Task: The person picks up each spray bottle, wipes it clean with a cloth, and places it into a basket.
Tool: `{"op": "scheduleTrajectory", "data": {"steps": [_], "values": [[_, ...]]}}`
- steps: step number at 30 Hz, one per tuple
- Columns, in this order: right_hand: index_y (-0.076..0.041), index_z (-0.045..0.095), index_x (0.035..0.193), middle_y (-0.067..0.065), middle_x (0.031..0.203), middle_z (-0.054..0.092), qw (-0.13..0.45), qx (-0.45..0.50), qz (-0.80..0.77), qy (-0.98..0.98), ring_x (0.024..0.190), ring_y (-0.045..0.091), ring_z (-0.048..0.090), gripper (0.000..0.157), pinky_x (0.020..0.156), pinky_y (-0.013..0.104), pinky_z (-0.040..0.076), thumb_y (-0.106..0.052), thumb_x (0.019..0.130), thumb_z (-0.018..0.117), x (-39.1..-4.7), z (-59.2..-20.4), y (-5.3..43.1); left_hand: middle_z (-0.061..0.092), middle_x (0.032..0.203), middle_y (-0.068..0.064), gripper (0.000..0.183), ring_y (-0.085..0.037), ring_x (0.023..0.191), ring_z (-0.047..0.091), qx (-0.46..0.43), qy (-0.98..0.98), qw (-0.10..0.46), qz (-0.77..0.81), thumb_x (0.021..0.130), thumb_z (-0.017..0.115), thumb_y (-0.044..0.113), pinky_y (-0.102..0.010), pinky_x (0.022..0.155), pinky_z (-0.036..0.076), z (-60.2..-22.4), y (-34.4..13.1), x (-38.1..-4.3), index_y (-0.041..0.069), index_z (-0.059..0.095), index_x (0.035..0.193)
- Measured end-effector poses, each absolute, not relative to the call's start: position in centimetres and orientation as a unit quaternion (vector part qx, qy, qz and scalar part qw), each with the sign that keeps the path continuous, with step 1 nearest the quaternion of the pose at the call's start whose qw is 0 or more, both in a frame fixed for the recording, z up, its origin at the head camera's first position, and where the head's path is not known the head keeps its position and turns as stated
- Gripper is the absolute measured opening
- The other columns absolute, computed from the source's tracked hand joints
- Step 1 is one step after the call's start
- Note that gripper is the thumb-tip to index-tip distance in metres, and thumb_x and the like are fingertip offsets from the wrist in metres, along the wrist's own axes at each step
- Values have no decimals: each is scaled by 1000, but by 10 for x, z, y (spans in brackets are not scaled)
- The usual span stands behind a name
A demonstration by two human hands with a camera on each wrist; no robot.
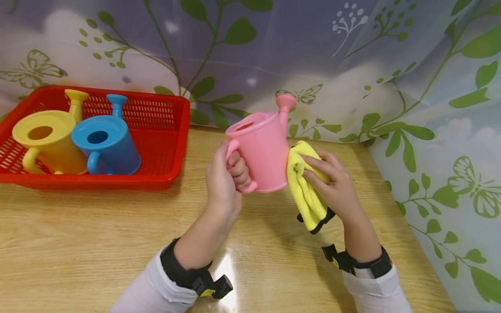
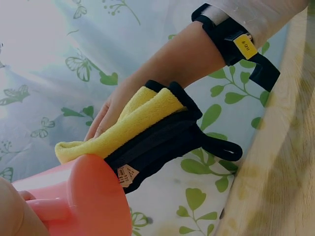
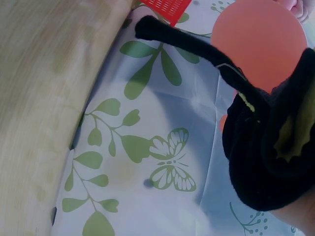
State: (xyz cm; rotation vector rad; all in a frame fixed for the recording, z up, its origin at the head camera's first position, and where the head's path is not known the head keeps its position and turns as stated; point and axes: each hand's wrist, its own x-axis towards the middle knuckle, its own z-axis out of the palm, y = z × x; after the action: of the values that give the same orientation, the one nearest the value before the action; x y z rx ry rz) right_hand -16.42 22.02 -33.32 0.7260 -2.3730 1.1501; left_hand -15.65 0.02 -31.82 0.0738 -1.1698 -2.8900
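A pink toy watering can (image 1: 263, 152) is held above the table, slightly tilted, its spout to the right. My left hand (image 1: 227, 178) grips it by the handle, fingers curled round. On the can's right side lies a folded yellow and black cloth (image 1: 307, 187), which my right hand (image 1: 330, 182) holds against the wall of the can. In the left wrist view the cloth (image 2: 152, 132) shows its dark side, a loop and a small tag, touching the can (image 2: 98, 196). The right wrist view shows the can's round base (image 3: 261, 44) behind the dark cloth (image 3: 266, 157).
At the left, a red plastic basket (image 1: 160, 148) stands on the wooden table (image 1: 98, 234). In it sit a yellow watering can (image 1: 58, 148) and a blue one (image 1: 113, 148). A leaf-patterned curtain (image 1: 250, 56) hangs behind and along the right side.
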Motion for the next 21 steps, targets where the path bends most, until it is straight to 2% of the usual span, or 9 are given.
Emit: {"op": "scheduleTrajectory", "data": {"steps": [9, 16, 21], "values": [[6, 65, 117, 23, 124, 56, 202, 264, 405, -852, 109, 0, 51, 34, 81, 9, 44, 11, 83, 65, -168, -325, 216, 18, 49, 6, 44, -10, 42, 11, 18, -375, 10, -927, 100, 35, 33, -22, 39, 15, -318, 1, -156, 16, 24, 61], [5, 66, 115, 26, 122, 56, 220, 264, 389, -854, 104, -2, 50, 34, 77, 11, 43, 10, 82, 67, -173, -317, 211, 16, 50, 5, 43, -11, 44, 10, 16, -380, 3, -925, 99, 35, 31, -23, 40, 14, -319, 3, -155, 16, 23, 60], [2, 66, 117, 22, 125, 56, 219, 238, 387, -863, 102, 5, 53, 33, 76, 12, 43, 6, 84, 66, -175, -311, 203, 18, 49, 6, 44, -10, 43, 11, 18, -382, 3, -924, 100, 34, 31, -23, 40, 14, -319, 3, -155, 16, 23, 60]]}}
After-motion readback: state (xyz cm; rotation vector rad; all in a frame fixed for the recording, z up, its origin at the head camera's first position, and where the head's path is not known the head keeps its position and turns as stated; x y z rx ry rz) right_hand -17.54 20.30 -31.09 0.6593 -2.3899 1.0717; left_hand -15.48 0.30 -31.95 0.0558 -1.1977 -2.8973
